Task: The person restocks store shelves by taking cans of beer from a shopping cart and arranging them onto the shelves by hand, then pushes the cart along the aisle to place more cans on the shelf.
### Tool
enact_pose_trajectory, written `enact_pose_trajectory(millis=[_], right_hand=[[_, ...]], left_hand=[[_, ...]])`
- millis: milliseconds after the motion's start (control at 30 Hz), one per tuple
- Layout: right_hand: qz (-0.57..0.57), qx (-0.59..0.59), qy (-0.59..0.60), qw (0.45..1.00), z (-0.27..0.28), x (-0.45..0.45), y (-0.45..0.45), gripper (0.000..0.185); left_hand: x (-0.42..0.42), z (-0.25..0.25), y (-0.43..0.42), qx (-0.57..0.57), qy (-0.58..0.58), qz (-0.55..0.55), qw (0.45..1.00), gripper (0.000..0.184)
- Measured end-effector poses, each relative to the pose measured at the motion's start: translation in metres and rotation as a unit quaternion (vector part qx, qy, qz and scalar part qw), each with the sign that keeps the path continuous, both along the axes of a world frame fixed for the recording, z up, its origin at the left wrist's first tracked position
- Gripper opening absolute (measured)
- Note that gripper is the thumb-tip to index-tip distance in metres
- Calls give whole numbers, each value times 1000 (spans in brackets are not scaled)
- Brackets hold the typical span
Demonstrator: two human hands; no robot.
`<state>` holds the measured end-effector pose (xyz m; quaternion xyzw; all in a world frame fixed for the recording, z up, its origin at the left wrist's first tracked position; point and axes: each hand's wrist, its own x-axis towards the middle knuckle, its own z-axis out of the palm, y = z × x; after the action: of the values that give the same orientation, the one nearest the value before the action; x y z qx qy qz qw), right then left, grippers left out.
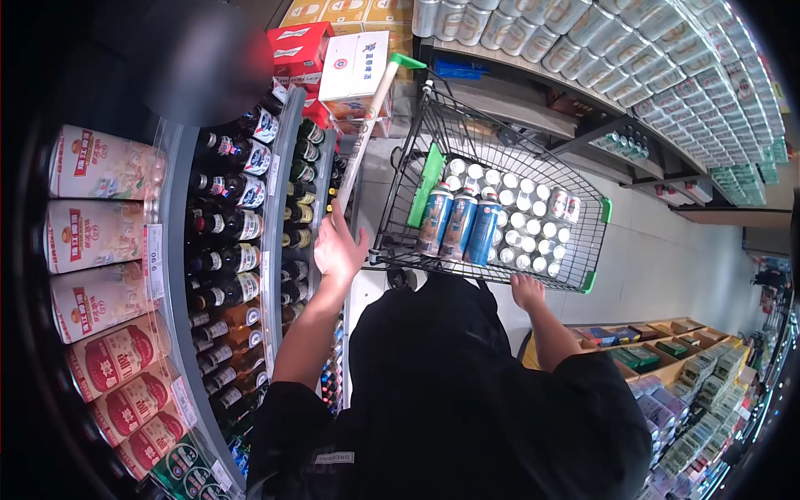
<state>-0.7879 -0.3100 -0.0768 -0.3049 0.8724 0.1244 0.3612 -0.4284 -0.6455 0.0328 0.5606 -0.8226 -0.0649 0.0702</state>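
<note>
A wire shopping cart (583,196) with green corner pieces stands in front of my body. It holds several shrink-wrapped small cans (521,212) and several tall blue cans (458,225). On the cart's near rim rests my right hand (527,291), its fingers curled over the wire. My left hand (339,248) is raised beside the cart's pale handle (367,137), with fingers and thumb apart and nothing held. Its fingertips are close to the handle's lower end; whether they touch it I cannot tell.
Shelves of bottles (229,221) and boxed drinks (104,233) line the left. Stacked cartons (354,71) stand behind the handle. Silver cans (600,50) fill a shelf at the upper right. Wooden bins (667,358) hold goods at the lower right.
</note>
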Motion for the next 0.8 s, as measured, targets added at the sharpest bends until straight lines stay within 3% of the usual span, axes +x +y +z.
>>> enact_pose_trajectory(millis=[200,400,800], right_hand=[[-52,-73,39,995,-14,31,30,54],[-114,-145,82,979,-26,51,52,50],[-144,-74,20,987,-8,51,65,58]], left_hand=[[-7,-6,-16,-75,14,-58,995,91],[-31,-5,-28,-31,5,-66,997,78],[-90,-13,-57,-73,22,-174,982,79]])
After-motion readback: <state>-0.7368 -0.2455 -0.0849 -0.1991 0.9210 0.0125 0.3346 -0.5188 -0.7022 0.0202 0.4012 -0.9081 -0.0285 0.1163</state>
